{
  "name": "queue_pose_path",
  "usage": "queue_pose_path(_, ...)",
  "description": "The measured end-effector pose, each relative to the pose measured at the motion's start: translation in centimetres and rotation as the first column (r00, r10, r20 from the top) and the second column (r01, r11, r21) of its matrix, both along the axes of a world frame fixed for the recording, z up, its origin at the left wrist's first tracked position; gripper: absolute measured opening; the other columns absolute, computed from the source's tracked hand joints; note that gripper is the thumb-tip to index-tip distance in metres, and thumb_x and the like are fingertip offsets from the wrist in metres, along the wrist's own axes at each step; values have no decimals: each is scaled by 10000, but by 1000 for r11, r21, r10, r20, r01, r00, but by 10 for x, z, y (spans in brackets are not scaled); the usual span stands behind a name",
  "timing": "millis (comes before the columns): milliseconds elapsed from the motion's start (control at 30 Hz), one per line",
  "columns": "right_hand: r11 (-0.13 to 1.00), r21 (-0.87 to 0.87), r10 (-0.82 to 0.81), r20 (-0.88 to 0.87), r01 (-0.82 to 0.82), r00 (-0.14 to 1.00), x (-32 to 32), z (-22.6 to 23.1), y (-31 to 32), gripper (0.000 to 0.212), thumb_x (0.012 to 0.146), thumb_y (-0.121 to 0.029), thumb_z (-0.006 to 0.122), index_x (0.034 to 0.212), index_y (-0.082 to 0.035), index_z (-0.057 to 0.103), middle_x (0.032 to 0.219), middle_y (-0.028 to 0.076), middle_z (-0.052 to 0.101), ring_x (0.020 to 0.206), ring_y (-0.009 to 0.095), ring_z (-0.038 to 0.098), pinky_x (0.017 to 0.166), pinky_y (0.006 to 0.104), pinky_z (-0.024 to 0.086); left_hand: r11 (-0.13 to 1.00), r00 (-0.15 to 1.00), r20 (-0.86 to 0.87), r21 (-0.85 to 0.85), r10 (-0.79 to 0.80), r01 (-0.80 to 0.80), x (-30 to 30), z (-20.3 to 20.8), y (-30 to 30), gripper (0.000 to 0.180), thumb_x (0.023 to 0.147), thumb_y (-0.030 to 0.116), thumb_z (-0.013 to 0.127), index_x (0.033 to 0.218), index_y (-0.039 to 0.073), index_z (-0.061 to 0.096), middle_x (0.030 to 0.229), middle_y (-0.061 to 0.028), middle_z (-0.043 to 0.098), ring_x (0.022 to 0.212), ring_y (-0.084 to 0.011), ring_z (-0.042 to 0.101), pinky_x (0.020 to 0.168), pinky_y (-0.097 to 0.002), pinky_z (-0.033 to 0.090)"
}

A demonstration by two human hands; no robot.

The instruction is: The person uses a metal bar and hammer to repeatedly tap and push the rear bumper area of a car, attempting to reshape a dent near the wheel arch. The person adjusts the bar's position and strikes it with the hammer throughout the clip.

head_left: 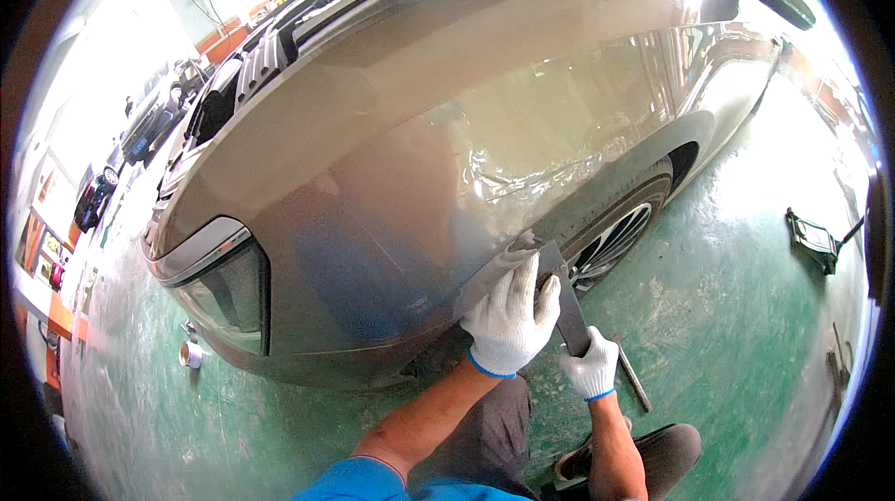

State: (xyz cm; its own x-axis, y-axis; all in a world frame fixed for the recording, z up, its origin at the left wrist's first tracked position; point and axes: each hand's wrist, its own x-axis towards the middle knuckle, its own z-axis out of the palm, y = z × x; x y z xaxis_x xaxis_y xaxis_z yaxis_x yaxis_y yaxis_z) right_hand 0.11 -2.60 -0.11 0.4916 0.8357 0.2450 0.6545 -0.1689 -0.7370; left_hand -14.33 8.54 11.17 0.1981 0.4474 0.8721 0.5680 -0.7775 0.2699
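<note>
"One white-gloved right hand (591,367) clenched what?"
"A flat, straight, dark-grey bar (572,322) that slanted at the frame's lower centre."
"And the left hand (509,322)?"
"Its fingers lay against a beige, grey-patched car panel (410,184); their grip was unclear."

Lower end of dark flat tool (574,326) hidden by right gloved hand (590,367). Bumper edge partly covered by left gloved hand (509,326). Wheel (623,238) top screened by fender (550,119). Blue shirt (359,482) cut off by lower edge.
</note>
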Motion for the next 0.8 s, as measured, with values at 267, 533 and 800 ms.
queue_pose_path(267,1000,17,11,79,-13,997,16,2,0,259,664,-186,781,809,-36,627,651,194,618,583,371,645,588,396,524,1000,999,-34,-19,5,-5,2,1,0,528,824,199,817,1257,-41,633,1039,-206,705,853,-367,699,751,-448,569)
queue_pose_path(533,999,-23,32,3,-32,999,10,-1,3,273,630,-181,783,803,-37,629,636,186,609,573,355,652,576,388,524,999,1000,-24,44,-5,6,0,3,4,501,814,195,826,1207,-59,648,968,-205,704,786,-360,691,706,-442,564)
queue_pose_path(800,998,35,47,53,-48,997,16,-18,9,283,620,-187,790,802,-39,632,643,185,621,582,367,655,585,395,533,999,999,-47,-39,5,-7,-2,3,-4,502,813,195,831,1217,-43,651,965,-200,705,781,-355,693,692,-435,561)
